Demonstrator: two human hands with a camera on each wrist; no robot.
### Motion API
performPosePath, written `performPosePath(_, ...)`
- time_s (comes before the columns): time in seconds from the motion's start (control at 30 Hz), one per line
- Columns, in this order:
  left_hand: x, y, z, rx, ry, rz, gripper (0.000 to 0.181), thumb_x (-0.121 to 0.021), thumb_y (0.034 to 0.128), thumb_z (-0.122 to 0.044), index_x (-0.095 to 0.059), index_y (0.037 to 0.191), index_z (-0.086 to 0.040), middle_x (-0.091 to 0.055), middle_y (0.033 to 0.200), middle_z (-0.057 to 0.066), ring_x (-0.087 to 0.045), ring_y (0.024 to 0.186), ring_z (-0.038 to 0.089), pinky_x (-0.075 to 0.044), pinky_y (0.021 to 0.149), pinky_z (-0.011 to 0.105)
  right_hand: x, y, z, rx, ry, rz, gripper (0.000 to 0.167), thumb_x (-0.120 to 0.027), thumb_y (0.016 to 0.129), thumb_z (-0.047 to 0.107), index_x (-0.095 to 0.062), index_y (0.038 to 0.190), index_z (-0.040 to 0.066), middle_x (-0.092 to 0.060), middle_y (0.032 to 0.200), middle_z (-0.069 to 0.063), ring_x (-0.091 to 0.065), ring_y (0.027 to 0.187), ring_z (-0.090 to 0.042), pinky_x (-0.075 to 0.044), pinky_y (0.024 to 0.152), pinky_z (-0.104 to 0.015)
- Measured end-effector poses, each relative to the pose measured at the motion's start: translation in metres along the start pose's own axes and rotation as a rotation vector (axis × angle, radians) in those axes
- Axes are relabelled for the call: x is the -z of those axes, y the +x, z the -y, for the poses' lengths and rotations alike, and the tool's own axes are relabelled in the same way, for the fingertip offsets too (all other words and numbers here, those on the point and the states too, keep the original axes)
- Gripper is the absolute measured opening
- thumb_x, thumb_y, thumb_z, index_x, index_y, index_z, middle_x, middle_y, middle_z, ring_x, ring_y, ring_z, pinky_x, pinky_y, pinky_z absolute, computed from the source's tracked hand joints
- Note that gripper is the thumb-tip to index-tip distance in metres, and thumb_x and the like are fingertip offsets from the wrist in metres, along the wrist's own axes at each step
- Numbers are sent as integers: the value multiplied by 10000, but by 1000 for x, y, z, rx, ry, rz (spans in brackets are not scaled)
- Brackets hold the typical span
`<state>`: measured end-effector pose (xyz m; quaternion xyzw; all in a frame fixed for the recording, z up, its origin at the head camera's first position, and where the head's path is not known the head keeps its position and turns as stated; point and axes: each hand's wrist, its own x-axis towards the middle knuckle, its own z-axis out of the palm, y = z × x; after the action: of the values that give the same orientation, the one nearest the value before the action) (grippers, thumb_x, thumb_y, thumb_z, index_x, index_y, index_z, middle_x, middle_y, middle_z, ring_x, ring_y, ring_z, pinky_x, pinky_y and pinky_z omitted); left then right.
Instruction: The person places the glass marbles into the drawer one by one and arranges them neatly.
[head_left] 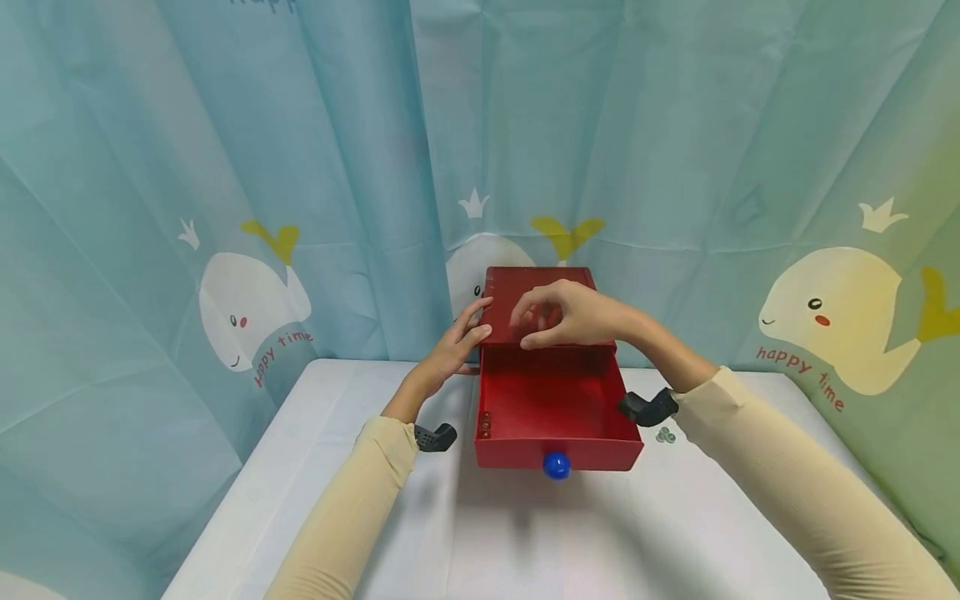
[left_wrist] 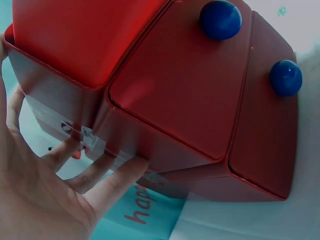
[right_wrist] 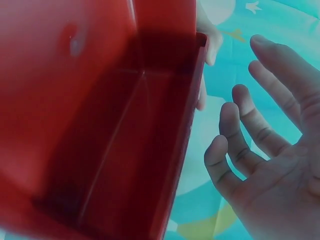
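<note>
A red drawer cabinet (head_left: 502, 304) stands on the table with its top drawer (head_left: 558, 456) pulled out; a blue round knob (head_left: 557, 466) is on the drawer's front. My left hand (head_left: 450, 354) touches the cabinet's left side near the top, its fingers spread along the wall in the left wrist view. Above the cabinet top hovers my right hand (head_left: 573, 315), fingers loosely bent and holding nothing, apart from the cabinet in the right wrist view. Small brownish things (head_left: 485, 425) lie in the drawer's front left corner, too small to tell.
Two lower drawers with blue knobs (left_wrist: 220, 19) are shut in the left wrist view. Several small greenish round things (head_left: 665, 435) lie right of the cabinet on the white table (head_left: 360, 392). A whale-print curtain (head_left: 360, 167) hangs behind.
</note>
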<state>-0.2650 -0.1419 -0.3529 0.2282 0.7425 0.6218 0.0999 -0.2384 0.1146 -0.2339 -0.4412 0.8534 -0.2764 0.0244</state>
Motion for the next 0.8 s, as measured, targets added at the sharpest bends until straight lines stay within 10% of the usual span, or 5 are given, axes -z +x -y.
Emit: performPosePath(0.8,0,0,-1,0,11,-2,630,-481,1012,-451,-250,1598,-435,-307,1614,83,-415,1420,347,-512,971,627,41,-85,-16,-118,58,-124,371,-793,910,148,-676,1262,167,-648,1007,-43,-666,826,-222,-584,706,-310)
